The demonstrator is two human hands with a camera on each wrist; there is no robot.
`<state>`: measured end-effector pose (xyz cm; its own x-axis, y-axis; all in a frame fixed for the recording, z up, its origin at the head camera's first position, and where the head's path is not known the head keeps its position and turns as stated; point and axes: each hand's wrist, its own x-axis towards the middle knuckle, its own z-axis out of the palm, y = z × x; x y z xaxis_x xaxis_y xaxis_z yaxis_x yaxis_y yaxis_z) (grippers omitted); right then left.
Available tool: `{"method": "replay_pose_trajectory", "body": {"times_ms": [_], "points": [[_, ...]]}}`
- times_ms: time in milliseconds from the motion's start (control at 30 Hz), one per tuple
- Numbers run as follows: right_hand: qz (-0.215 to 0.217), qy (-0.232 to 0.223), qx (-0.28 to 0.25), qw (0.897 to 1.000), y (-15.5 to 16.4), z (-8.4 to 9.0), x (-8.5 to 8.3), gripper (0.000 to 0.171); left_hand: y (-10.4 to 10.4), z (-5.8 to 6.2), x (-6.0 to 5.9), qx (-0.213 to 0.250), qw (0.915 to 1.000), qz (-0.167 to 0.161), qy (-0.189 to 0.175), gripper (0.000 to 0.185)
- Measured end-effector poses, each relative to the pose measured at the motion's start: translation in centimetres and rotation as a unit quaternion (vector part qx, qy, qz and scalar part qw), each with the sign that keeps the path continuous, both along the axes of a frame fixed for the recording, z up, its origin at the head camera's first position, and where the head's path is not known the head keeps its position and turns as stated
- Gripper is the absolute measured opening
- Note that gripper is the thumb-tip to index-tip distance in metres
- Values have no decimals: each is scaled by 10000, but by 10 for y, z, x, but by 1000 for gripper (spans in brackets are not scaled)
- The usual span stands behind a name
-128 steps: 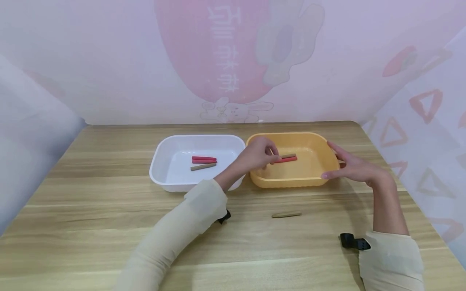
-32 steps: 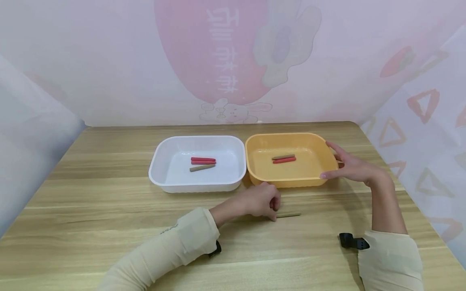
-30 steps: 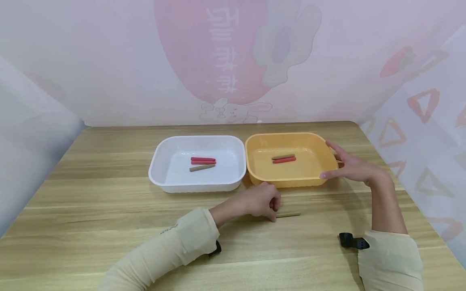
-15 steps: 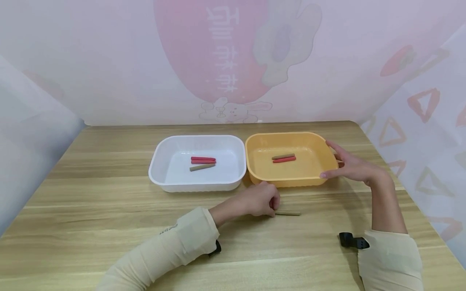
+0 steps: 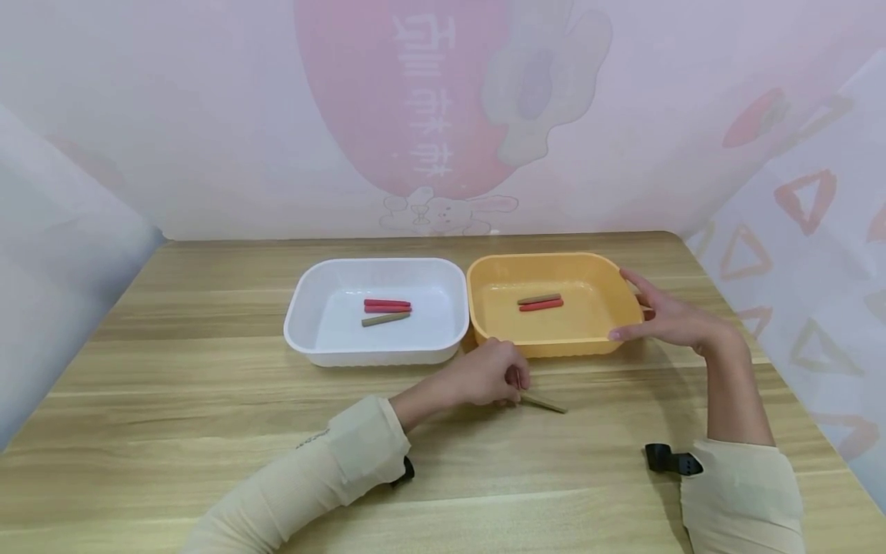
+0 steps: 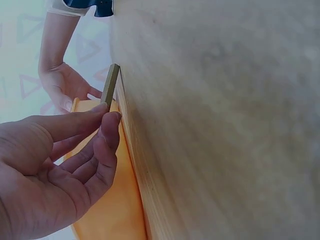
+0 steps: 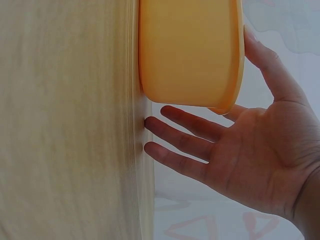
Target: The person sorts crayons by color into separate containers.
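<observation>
My left hand (image 5: pixel 490 373) pinches an olive-brown crayon (image 5: pixel 543 402) by one end between thumb and fingertips, in front of the yellow basin (image 5: pixel 547 344). The left wrist view shows the crayon (image 6: pixel 110 85) as a slim hexagonal stick pointing away from the fingertips. At the basin's right end is my right hand (image 5: pixel 674 315), its thumb at the rim. Seen from the right wrist, the fingers (image 7: pixel 187 145) of that hand are spread and fairly straight beside the basin wall. In the basin lie another olive-brown crayon (image 5: pixel 538 298) and a red one (image 5: pixel 541 305).
Left of the yellow basin, close beside it, stands a white basin (image 5: pixel 374 358). It holds red crayons (image 5: pixel 388 305) and one olive-brown crayon (image 5: pixel 385 318). Both basins stand toward the back of the wooden table (image 5: pixel 173 369), before a printed wall panel (image 5: pixel 242 138).
My left hand came out of the yellow basin to the crayon on the table in front. That crayon has since swung, its free end now angled toward the near right. The right hand stayed put.
</observation>
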<state>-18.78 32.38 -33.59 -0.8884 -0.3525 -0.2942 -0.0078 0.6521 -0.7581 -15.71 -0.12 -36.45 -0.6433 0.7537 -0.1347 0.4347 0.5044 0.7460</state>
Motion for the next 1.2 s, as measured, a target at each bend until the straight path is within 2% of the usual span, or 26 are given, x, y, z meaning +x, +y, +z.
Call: {"method": "replay_pose_trajectory", "body": {"times_ms": [267, 600, 833, 1200], "points": [[0, 9, 34, 10000, 0, 1, 1, 114, -6, 5, 0, 346, 9992, 46, -205, 6], [-23, -7, 41, 10000, 0, -1, 0, 116, -17, 10, 0, 487, 9985, 166, -205, 4], [-28, -11, 30, 10000, 1, -2, 0, 116, -21, 10, -2, 991, 9935, 346, -446, 3], [-4, 38, 17, 10000, 0, -1, 0, 115, -27, 19, -7, 1372, 9846, 776, -756, 5]]}}
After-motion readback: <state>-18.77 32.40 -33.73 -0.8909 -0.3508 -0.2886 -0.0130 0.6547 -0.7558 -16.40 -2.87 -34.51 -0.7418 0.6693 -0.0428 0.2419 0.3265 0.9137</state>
